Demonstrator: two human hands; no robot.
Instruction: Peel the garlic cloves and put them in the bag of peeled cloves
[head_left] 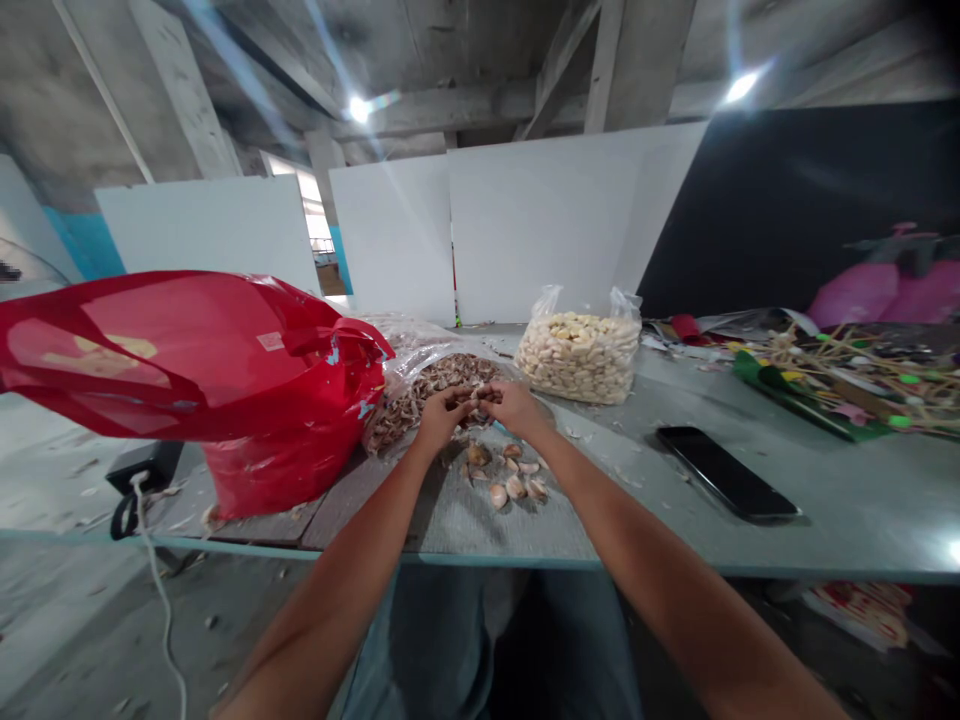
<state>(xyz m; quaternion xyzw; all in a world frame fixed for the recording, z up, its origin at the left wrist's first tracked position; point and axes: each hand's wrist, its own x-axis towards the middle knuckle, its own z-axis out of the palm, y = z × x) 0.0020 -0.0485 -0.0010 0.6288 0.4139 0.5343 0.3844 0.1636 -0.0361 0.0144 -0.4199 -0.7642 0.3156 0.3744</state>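
Both my hands reach forward over the grey table (840, 500) and meet at the mouth of a clear plastic bag of unpeeled garlic cloves (439, 385). My left hand (442, 413) is closed, its fingers curled around a garlic clove. My right hand (510, 405) is also closed, its fingers pinching at the same clove from the other side. A few loose garlic cloves (514, 480) lie on the table just below my hands. A clear bag full of peeled white cloves (581, 355) stands upright behind my right hand.
A big red plastic bag (225, 370) fills the table's left side. A black phone (724, 472) lies to the right. Sticks, green and pink craft pieces (847, 385) clutter the far right. A black charger with a white cable (146, 475) hangs off the left edge. White boards stand behind.
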